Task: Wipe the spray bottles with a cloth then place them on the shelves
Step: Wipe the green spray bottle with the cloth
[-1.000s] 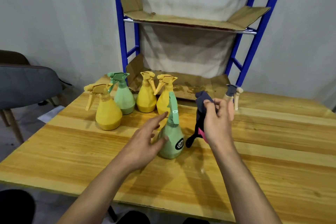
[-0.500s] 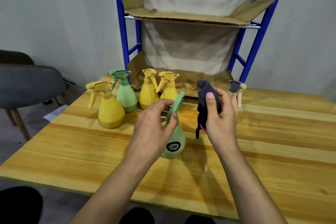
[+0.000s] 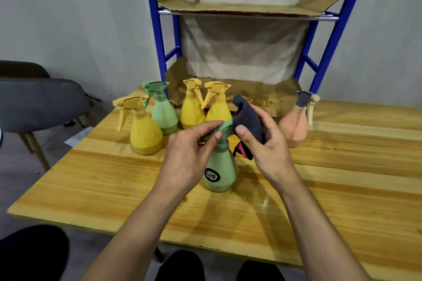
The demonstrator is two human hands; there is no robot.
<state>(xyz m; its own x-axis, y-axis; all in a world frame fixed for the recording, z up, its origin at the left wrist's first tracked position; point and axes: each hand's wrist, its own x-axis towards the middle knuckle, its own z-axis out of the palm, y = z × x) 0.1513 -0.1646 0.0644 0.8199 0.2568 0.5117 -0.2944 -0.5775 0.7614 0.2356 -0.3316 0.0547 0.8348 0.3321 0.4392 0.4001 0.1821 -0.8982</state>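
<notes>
**Bottle pinched by its head: tipping is the main risk**

The green spray bottle stands near the middle of the surface, base apparently down on the wood. The left hand pinches its trigger head between thumb and fingers. The right hand grips a dark cloth and presses it against the same head.

With both hands up high and nothing steadying the body, a sideways rub could probably tip the bottle or skid its base. A squeeze on the trigger might also spray. A glossy patch shows on the wood just to the bottle's right; whether it is wet cannot be told.

Four bottles, three yellow and one green, cluster close behind toward the far left corner, and a peach bottle stands by the far edge near the right hand, so a wide wiping stroke could knock either. Open room lies toward the near edge and the right edge. The lower shelf sits just past the far edge, so the lift there runs between the cluster and the peach bottle.
</notes>
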